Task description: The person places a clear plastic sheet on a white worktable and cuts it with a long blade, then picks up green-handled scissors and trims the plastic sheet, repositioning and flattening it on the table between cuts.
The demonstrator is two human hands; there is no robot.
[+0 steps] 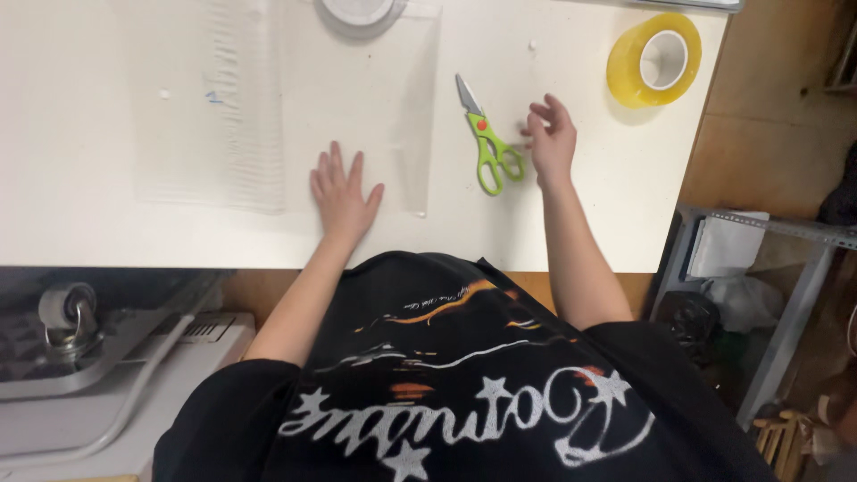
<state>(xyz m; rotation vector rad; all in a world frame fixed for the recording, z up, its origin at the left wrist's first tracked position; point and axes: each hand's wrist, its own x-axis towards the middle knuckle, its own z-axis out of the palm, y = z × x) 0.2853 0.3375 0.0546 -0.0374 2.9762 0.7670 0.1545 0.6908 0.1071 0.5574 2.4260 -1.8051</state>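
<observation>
The head camera looks down on a white table (80,214) with a smooth, pale top. The scissors (487,143) with green handles lie on it, and I will use them as the marker for where things are. To the right of the scissors the table ends, and past it there is a brown floor and a grey metal shelf (786,295) with white and dark things on it. Below and to the left of the scissors, under the table edge, sits a white machine (134,393) with a small wheel, but it is hard to tell what it is. A clear plastic sheet (268,107) lies flat to the left of the scissors, and its edges are faint and hard to follow. Up and to the left of the scissors, a round white thing (361,13) is cut off by the top of the picture. Up and to the right of the scissors sits a roll of yellow tape (654,60). The left hand (342,198) lies flat and spread out on the plastic sheet, holding nothing. The right hand (549,138) is just right of the scissors handles, fingers loose and curled, and I cannot tell if it touches them. I count one pair of scissors, one roll of tape, one plastic sheet and two hands.
</observation>
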